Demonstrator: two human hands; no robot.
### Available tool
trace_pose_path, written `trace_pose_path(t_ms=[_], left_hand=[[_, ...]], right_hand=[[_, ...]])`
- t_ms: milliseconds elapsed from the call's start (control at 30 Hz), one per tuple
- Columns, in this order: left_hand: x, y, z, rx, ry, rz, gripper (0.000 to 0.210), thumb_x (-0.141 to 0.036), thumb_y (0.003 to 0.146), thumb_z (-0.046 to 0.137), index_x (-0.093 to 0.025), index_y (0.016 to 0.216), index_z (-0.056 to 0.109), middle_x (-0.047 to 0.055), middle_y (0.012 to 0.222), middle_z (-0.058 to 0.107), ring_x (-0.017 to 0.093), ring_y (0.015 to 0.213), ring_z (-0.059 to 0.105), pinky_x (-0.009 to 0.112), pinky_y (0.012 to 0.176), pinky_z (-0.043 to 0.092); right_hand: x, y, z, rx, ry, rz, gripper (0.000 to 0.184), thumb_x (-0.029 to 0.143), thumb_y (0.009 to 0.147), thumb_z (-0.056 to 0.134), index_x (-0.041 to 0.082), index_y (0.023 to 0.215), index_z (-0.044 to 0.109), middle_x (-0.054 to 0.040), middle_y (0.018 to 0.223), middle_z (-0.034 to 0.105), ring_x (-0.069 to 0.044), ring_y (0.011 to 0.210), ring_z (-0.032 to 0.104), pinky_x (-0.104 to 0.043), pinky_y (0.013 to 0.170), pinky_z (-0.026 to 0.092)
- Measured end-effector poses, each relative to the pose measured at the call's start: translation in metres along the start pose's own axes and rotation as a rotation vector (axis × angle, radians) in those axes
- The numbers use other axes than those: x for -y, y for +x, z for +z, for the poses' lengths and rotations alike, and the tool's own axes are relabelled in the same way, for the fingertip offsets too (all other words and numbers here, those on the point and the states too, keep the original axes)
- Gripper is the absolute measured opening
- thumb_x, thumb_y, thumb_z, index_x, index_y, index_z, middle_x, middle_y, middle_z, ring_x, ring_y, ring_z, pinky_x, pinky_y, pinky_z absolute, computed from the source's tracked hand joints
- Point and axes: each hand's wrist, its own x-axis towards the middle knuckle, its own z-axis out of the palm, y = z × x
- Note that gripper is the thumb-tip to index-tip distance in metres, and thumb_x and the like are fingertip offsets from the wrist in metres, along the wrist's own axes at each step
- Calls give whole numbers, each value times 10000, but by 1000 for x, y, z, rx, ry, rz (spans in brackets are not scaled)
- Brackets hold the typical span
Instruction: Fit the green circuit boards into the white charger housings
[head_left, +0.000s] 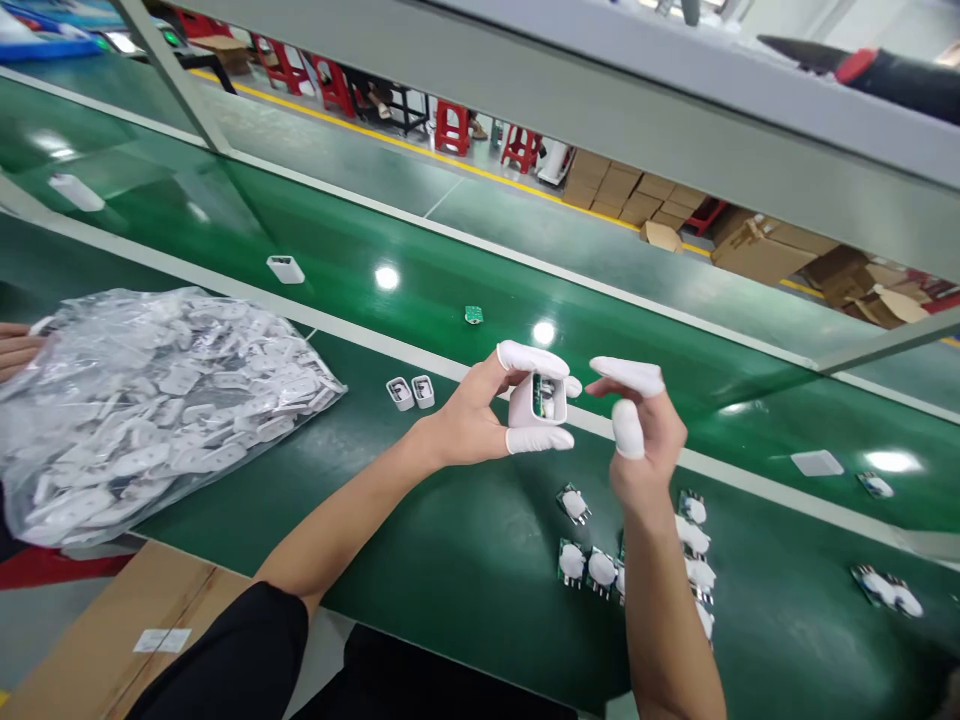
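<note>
My left hand [480, 410], with white finger cots on, grips a white plastic housing [523, 405] by its sides. The housing's open end faces right and shows a green circuit board [538, 396] with parts inside. Just to the right, my right hand [645, 425] is raised with white-covered fingertips and thumb apart, and nothing shows between them. Below the hands on the green bench lie several circuit boards with white blobs [602, 568]; my right forearm hides some of them. Two open white housings [411, 392] stand to the left of my left hand.
At left a clear bag [172, 400] full of white plastic pieces lies on the bench, with another person's hand [19, 350] at its edge. On the shiny green belt [420, 310] sit a white housing [286, 269] and a small green board [473, 315]. A shelf beam [600, 90] crosses above.
</note>
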Motion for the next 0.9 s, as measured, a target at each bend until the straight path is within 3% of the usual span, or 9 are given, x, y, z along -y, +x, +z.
trace_pose_path(t_ms=[100, 233, 333, 433, 533, 633, 733, 833, 900], left_hand=[[-10, 6, -12, -257, -67, 1, 424, -497, 979, 870, -246, 1178, 592, 31, 1102, 789, 164, 819, 813, 288, 700, 648], [-31, 20, -43, -698, -221, -112, 458, -624, 977, 819, -249, 1095, 584, 8, 998, 774, 188, 795, 834, 258, 637, 621], [-40, 25, -76, -949, -350, -221, 425, -629, 1017, 750, -228, 1061, 614, 38, 987, 770, 172, 787, 825, 210, 570, 548], [-41, 24, -106, -1092, -462, -276, 346, -554, 1092, 653, -215, 1029, 629, 53, 985, 764, 153, 802, 805, 186, 522, 474], [-39, 20, -123, -1141, -555, -283, 323, -504, 1128, 600, -207, 1008, 631, 67, 1009, 757, 164, 860, 801, 183, 522, 449], [-43, 19, -127, -1123, -597, -280, 343, -515, 1136, 592, -195, 1026, 641, 98, 1105, 763, 191, 926, 810, 190, 539, 453], [-51, 19, -126, -1120, -620, -275, 347, -517, 1147, 573, -190, 1062, 653, 111, 1176, 767, 198, 953, 814, 188, 545, 453], [-58, 20, -124, -1134, -661, -275, 333, -512, 1150, 575, -193, 1113, 663, 109, 1212, 768, 193, 962, 813, 186, 562, 475], [-62, 20, -123, -1147, -699, -277, 319, -505, 1144, 594, -194, 1140, 665, 104, 1232, 765, 184, 956, 808, 186, 585, 504]], right_hand=[[-40, 34, 42, 186, -54, 112, 258, 453, 1098, 654, 288, 1262, 765, -48, 1133, 758, -228, 965, 698, -412, 899, 586], [-93, 76, 122, 499, -349, 187, 342, 497, 1055, 625, 247, 1274, 704, -64, 1220, 733, -224, 961, 678, -379, 874, 582], [-125, 93, 185, 580, -487, 219, 383, 498, 1022, 636, 223, 1285, 679, -112, 1267, 699, -276, 1013, 677, -435, 929, 573], [-150, 104, 237, 578, -601, 256, 538, 485, 965, 709, 174, 1395, 624, -225, 1453, 613, -399, 1239, 628, -554, 1065, 526], [-168, 111, 274, 572, -690, 308, 591, 432, 969, 705, 141, 1469, 585, -290, 1513, 561, -466, 1347, 568, -626, 1115, 487], [-178, 118, 295, 601, -713, 304, 448, 340, 999, 622, 128, 1393, 644, -278, 1392, 621, -443, 1292, 595, -600, 1086, 503], [-177, 124, 300, 639, -672, 232, 379, 291, 995, 562, 138, 1315, 695, -244, 1314, 652, -383, 1164, 634, -534, 1022, 536], [-166, 131, 283, 645, -616, 145, 413, 306, 956, 603, 164, 1330, 706, -191, 1260, 679, -330, 1064, 635, -484, 998, 549], [-156, 134, 258, 618, -606, 107, 471, 292, 922, 623, 180, 1373, 697, -166, 1257, 685, -319, 1054, 632, -473, 1007, 549]])
